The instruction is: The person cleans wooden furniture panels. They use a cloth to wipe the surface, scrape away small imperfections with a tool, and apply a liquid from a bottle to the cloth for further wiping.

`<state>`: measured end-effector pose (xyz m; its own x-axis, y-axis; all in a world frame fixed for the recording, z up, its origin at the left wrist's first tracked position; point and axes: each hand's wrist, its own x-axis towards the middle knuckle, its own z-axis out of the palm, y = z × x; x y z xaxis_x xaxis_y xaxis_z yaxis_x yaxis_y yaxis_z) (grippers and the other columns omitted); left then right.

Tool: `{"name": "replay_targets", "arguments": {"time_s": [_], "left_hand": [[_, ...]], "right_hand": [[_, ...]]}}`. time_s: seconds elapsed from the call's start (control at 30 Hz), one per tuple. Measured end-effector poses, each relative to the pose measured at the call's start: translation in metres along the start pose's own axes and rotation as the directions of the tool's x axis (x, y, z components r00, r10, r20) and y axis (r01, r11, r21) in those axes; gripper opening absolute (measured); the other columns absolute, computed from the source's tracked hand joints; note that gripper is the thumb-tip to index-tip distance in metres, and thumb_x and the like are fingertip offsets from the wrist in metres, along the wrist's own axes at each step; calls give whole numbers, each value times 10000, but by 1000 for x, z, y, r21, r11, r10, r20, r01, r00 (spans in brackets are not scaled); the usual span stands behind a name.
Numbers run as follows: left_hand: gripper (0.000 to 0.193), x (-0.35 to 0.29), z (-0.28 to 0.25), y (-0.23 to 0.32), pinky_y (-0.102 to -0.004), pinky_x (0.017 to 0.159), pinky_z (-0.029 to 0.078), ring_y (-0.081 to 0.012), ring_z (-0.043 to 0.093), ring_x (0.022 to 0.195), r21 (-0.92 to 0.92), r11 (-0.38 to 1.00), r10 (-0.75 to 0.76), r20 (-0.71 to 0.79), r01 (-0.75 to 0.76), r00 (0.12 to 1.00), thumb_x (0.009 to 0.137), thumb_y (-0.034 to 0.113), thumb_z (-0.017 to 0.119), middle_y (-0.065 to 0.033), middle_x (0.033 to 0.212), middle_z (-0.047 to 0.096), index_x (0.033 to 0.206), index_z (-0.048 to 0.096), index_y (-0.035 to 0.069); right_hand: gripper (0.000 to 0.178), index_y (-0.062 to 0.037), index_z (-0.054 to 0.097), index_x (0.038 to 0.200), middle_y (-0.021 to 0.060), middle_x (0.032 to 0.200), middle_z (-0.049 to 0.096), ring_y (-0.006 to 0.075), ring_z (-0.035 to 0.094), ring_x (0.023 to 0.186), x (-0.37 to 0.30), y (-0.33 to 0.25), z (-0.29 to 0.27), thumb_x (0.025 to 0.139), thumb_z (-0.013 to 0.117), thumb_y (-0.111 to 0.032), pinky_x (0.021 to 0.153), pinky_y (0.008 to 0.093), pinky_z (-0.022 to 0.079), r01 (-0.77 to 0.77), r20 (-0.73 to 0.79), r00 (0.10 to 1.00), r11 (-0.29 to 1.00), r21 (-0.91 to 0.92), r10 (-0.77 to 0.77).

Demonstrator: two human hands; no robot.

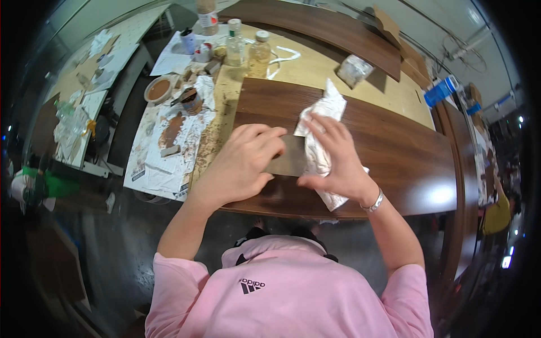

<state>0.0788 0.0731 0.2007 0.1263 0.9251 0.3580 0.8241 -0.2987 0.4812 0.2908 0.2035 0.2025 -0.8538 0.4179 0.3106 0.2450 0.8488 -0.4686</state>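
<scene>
My left hand (pixel 239 160) is closed on one end of a thin, flat, rectangular scraper (pixel 288 159), which looks like metal. The scraper's other end meets a crumpled white cloth (pixel 332 101). My right hand (pixel 345 160) is curved over that cloth, thumb on the near side and fingers on the far side. Part of the cloth is hidden beneath the palm. Both hands are above a dark brown wood-grain board (pixel 394 149), which lies flat on the workbench.
To the left, stained paper (pixel 152 169) carries brown paste, a small block (pixel 170 151), a bowl of paste (pixel 159 89) and an open can (pixel 191 102). Glass bottles (pixel 259 56) stand behind. Farther back are another brown board (pixel 315 25), a wrapped bundle (pixel 355 70) and a blue bottle (pixel 440 91).
</scene>
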Motion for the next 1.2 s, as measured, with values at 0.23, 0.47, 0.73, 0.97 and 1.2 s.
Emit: {"name": "replay_targets", "arguments": {"time_s": [0.23,0.47,0.73,0.97,1.2], "left_hand": [[634,65,60,-21,-425,1086,361,-386,453,1312,-214,973,94,37,-84,995,754,313,804,-240,1420,483,1273,550,53],[673,79,143,-22,-582,1069,304,-404,388,1340,126,974,161,210,-190,964,791,497,709,-202,1462,419,1308,555,94],[248,-14,108,-4,-398,787,476,-264,572,887,-168,984,66,28,-60,997,664,130,702,-30,918,619,903,634,119],[249,-14,100,0,-404,815,501,-270,599,929,-155,985,70,-36,-75,997,710,147,708,-61,956,631,944,645,91],[219,-19,95,-11,-388,796,496,-243,605,916,-234,972,-2,-5,1,1000,726,155,717,-9,989,668,926,643,106]], "right_hand": [[690,0,608,1219,172,1082,612,336,560,1067,-24,22,-56,581,841,-126,960,411,458,-143,57,986,964,-226,159],[635,-33,622,1267,214,1171,661,341,659,1063,13,119,-65,760,763,-387,898,404,516,-664,-310,712,748,-7,630],[534,-149,594,1289,260,1110,583,415,615,1025,192,63,83,867,569,-475,903,468,505,-446,-102,895,881,-156,435],[417,-145,676,1131,252,1140,555,379,576,1077,237,58,162,836,603,-430,897,477,503,-430,-175,900,880,-200,400],[461,-195,653,1231,192,1147,605,350,578,1120,130,161,76,818,627,-400,888,475,520,-557,-327,825,758,-340,460]]}}
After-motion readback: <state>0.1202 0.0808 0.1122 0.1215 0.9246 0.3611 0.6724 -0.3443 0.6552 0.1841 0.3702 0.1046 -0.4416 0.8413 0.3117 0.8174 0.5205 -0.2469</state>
